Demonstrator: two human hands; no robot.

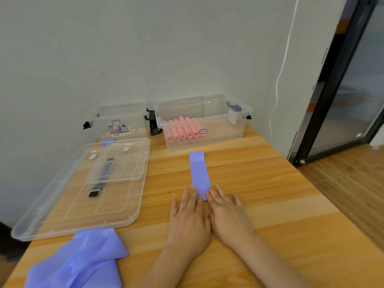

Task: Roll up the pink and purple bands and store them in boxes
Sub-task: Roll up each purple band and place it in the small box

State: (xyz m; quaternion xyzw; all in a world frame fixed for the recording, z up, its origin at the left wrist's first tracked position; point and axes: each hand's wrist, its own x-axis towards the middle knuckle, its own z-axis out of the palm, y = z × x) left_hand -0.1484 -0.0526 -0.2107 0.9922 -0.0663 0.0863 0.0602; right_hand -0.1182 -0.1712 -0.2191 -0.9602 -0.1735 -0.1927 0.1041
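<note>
Purple band (200, 175) lies flat on the table (270, 204), stretching away toward the box (204, 123) of pink rolls (182, 129). Left hand (188, 221) and right hand (228, 217) press its near end with straight fingers, gripping nothing. Uneven pressure could start a crooked, loose roll that slips open.

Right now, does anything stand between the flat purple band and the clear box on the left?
Nothing visible blocks it. The flat purple band lies under both hands; the open clear plastic box is beyond bare table, with the stacked transparent lids beside that path.
</note>
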